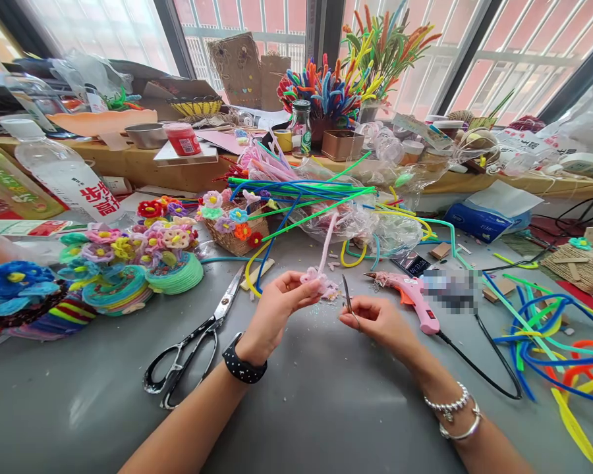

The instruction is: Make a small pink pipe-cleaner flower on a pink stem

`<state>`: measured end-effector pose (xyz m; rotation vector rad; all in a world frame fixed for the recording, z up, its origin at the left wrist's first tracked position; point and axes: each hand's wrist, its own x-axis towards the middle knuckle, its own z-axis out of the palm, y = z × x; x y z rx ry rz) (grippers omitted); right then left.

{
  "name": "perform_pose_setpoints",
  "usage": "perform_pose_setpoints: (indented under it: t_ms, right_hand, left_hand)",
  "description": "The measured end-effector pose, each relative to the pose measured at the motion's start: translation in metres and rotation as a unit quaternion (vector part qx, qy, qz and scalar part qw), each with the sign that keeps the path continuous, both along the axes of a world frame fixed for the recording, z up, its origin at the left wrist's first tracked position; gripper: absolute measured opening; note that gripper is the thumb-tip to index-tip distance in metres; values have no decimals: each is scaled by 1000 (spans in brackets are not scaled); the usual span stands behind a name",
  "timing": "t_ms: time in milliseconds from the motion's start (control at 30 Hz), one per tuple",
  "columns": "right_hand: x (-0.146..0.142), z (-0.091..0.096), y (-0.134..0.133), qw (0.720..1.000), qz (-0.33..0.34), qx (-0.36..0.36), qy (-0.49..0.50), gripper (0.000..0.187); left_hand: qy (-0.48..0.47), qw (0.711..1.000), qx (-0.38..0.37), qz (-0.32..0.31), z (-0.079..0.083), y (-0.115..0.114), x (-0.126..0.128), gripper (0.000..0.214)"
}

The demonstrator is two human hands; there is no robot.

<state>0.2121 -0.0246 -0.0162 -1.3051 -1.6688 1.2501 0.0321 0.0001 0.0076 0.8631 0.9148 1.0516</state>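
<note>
My left hand [275,308] pinches a pink pipe cleaner [326,247] whose lower end is curled into a small flower shape at my fingertips. My right hand [378,320] grips small scissors [347,296], blades pointing up, a short way right of the pink curl. Both hands hover over the grey table [306,395]. Large black-handled scissors [192,345] lie just left of my left wrist. A pink hot glue gun [410,293] rests to the right of my right hand, its black cord trailing off toward the right.
A heap of coloured pipe cleaners [301,191] in plastic lies behind my hands. A wicker basket of flowers [232,230] and finished flower coasters [123,270] sit at left. Loose pipe cleaners [548,342] spread at right. Bottles, jars and a tissue pack [479,220] crowd the back.
</note>
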Motion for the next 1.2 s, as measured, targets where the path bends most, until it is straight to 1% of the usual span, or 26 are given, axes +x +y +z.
perform_pose_setpoints:
  t_ms: [67,133,200,267,433,667,1000,1200]
  right_hand:
    - [1,0,-1,998,17,53,-44,39]
    - [3,3,-3,989,21,107,-99,42]
    - [5,6,-6,977,32,150,-151,40]
    - [5,9,-9,966,52,167,-190,36]
    - [2,11,-13,958,78,148,-231,33]
    - [1,11,-11,960,99,143,-218,34]
    - [2,11,-10,962,88,143,-215,33]
    - [3,8,-6,961,62,158,-217,38]
  left_hand:
    - [15,1000,-6,-10,0,-1,1,19]
    - [27,999,-5,-16,1,-2,1,19]
    - [35,999,-2,-21,2,-2,2,19]
    - [41,999,3,-23,3,-3,2,19]
    - [42,999,8,-29,2,-4,3,21]
    - [37,999,1,-30,2,-4,5,26]
    - [39,999,-5,-30,1,-4,6,29]
    - [56,998,23,-17,1,-2,3,33]
